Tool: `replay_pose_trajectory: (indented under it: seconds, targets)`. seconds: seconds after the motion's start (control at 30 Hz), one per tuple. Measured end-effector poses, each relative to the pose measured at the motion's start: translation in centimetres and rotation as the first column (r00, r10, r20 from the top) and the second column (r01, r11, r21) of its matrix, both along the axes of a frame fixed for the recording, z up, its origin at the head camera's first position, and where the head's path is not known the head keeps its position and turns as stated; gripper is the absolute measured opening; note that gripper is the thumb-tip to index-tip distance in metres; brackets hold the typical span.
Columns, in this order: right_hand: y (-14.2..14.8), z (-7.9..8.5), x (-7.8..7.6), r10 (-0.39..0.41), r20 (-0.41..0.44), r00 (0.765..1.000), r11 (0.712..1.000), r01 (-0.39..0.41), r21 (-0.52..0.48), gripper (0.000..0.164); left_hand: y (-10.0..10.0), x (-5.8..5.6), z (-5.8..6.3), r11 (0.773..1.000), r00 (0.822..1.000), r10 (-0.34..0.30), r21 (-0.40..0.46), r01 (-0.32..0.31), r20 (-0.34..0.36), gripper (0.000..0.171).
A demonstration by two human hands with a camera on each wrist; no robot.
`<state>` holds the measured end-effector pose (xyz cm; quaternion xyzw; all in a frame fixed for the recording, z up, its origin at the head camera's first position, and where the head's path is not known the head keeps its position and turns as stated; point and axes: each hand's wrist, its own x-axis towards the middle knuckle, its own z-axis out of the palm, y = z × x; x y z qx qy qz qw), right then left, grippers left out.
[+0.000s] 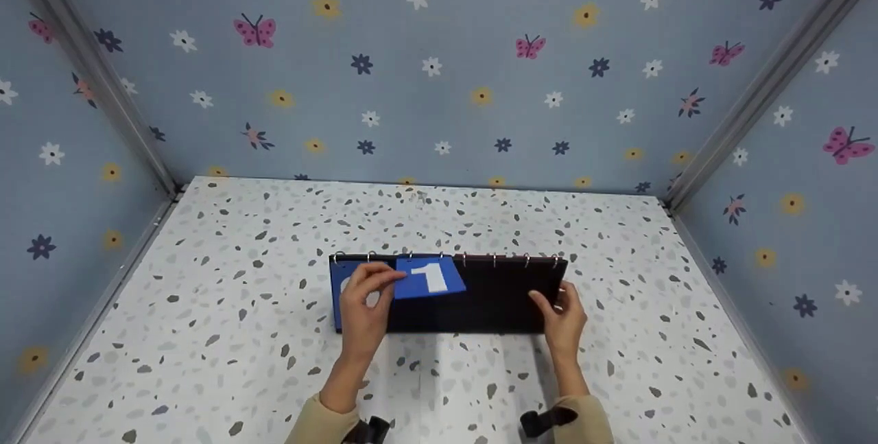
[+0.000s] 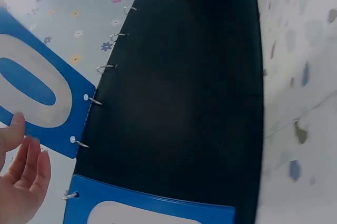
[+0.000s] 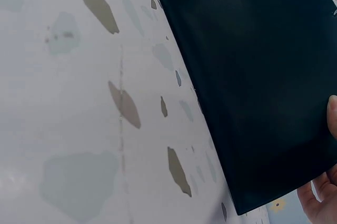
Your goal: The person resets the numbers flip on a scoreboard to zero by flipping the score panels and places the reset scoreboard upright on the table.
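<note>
A black flip-stand with metal rings [image 1: 494,259] along its top edge stands upright on the table; its dark front panel [image 1: 501,300] faces me. My left hand [image 1: 367,307] pinches the left edge of a blue number card [image 1: 429,276], which is lifted off the panel and tilted. A white 1 faces the head view; from the left wrist view a white 0 shows on the raised blue face [image 2: 62,87]. Farther left hangs another blue card [image 2: 158,192], its numeral partly hidden. My right hand [image 1: 566,317] grips the panel's right edge, thumb in front, fingers behind.
A white speckled tabletop [image 1: 240,293] lies under the stand. Blue panels with flowers and butterflies [image 1: 439,108] wall it in at the back and both sides, with grey metal posts [image 1: 754,94] at the corners.
</note>
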<state>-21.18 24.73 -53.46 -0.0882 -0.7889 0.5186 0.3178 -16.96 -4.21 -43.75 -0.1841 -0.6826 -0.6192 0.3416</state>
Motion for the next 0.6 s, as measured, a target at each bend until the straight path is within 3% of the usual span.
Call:
replay_pose_trajectory:
  seconds: [0.13,0.43,0.6]
  targets:
    - [0.0,0.0,0.0,0.008,-0.002,1.0,1.0,-0.008,-0.007,0.032,-0.3,-1.4,0.9,1.0,0.999,-0.016,0.018,0.017,-0.035,0.013]
    - [0.1,-0.2,0.0,0.022,0.005,1.0,1.0,-0.022,-0.021,0.033,-0.7,-5.1,0.1,1.0,0.997,0.013,0.006,-0.014,0.071,0.006]
    - [0.2,-0.2,0.0,0.044,-0.008,0.999,0.998,-0.044,-0.038,0.034,-0.6,-6.7,0.5,0.999,0.997,0.03,-0.025,-0.028,0.067,0.007]
